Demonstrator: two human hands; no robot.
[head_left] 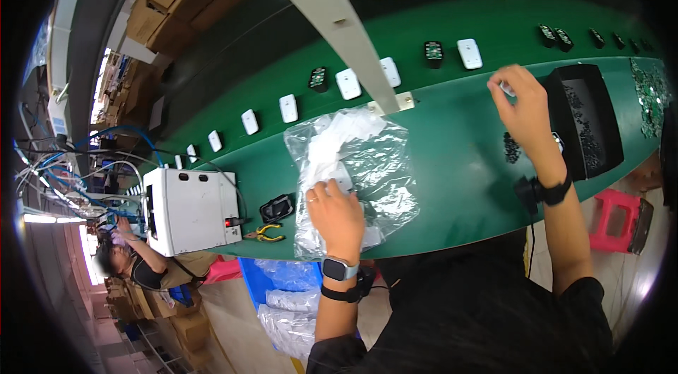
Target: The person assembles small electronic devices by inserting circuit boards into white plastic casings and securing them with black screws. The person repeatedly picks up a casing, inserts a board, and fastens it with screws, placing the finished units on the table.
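Over a clear plastic bag (385,194) of white plastic covers, my left hand (335,218) has its fingers bent onto the lower edge of one white plastic cover (341,175); its thumb is hidden. Raised to the right, near the row of parts, is my right hand (524,105). Its thumb and fingertips are pinched together, with a pale bit showing between them, too small to name. Below this hand, a small heap of black pieces (511,148) lies on the green bench. A black tray (606,141) of small black pieces stands just right of my right hand.
White covers (469,54) and black housings with green boards (433,54) line the green strip behind the bench. A grey post (332,14) rises mid-bench. Left are a white machine (191,211), yellow-handled pliers (268,234) and a black case (276,209). Circuit boards (650,95) lie far right. Another person (152,261) works left.
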